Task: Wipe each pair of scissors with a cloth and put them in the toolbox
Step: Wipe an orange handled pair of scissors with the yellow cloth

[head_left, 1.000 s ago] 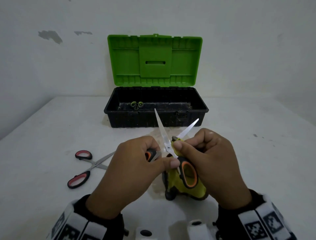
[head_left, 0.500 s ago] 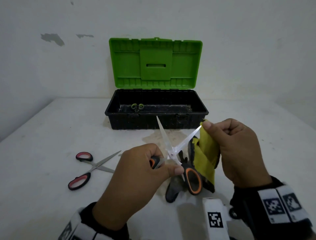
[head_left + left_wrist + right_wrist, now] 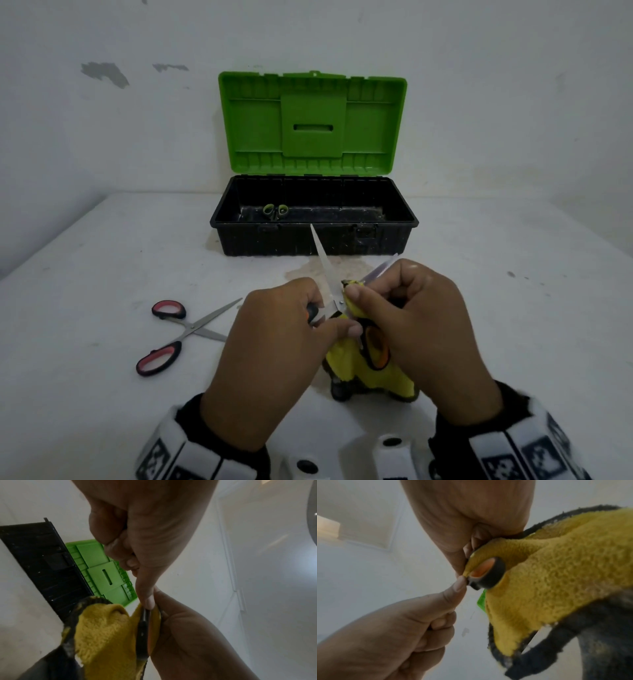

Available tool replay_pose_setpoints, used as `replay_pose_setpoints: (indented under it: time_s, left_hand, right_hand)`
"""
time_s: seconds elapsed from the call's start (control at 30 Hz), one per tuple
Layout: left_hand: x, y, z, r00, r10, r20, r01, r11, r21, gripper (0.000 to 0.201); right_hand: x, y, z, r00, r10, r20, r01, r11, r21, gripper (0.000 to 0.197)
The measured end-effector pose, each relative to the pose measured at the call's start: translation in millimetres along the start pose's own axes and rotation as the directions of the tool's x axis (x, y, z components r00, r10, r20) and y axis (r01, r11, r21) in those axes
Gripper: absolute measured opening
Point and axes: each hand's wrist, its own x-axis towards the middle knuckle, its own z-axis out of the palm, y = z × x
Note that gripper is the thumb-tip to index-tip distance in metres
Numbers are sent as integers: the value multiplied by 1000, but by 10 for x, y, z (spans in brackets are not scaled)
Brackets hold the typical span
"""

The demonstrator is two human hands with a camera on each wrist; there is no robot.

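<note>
Orange-and-black scissors [image 3: 323,270] are held open above the table, blades pointing toward the toolbox. My left hand [image 3: 291,329] grips one handle, its thumb lying by the pivot. My right hand [image 3: 370,291] pinches a yellow cloth [image 3: 352,366] around the right blade, close to the pivot. The cloth hangs down behind the other handle ring [image 3: 488,574]. In the left wrist view the cloth [image 3: 102,628] drapes beside the black handle [image 3: 143,628]. The black toolbox [image 3: 404,219] stands open with its green lid [image 3: 311,126] upright. Green-handled scissors [image 3: 275,210] lie inside it.
Red-and-black scissors [image 3: 185,332] lie open on the white table [image 3: 102,257], to the left of my hands. The toolbox stands against the white wall at the back. A brownish stain [image 3: 346,267] marks the table in front of the box.
Half a second ago my right hand held the cloth out at the right blade's tip. It has come back down the blade to the pivot. My left hand kept its hold.
</note>
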Motion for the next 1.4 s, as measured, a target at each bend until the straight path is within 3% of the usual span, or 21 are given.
replay_pose_setpoints:
  time_s: [0.13, 0.3, 0.43, 0.6, 0.77, 0.93, 1.13, 1.3, 1.4]
  left_hand:
    - [-9, 29, -11, 999, 44, 20, -46, 997, 68, 45]
    - [9, -27, -3, 998, 54, -17, -53, 998, 47, 44]
    - [1, -41, 4, 997, 79, -27, -77, 995, 67, 47]
    - [2, -59, -4, 994, 99, -41, -96, 993, 70, 44]
    - [2, -106, 10, 972, 202, -122, -196, 979, 61, 44]
    - [-5, -111, -7, 965, 231, -120, -224, 972, 68, 45]
    - [13, -97, -1, 960, 249, -131, -244, 968, 53, 46]
    - [12, -101, 21, 967, 226, -120, -228, 974, -4, 45]
    - [-1, -110, 14, 976, 194, -99, -199, 979, -36, 44]
  right_hand:
    - [66, 18, 8, 996, 41, -83, -38, 999, 37, 23]
    - [4, -33, 63, 995, 55, -78, -52, 998, 44, 25]
    - [98, 37, -15, 982, 53, -183, -56, 998, -11, 27]
    - [53, -3, 12, 993, 39, -112, -39, 999, 1, 26]
    - [170, 64, -103, 971, 51, -235, -48, 999, 17, 30]
    - [82, 2, -58, 991, 33, -131, -35, 999, -17, 27]
    - [195, 77, -138, 967, 63, -245, -61, 998, 17, 31]
    - [69, -9, -48, 990, 44, -136, -42, 999, 20, 28]
    - [147, 48, -131, 984, 75, -162, -73, 997, 18, 30]
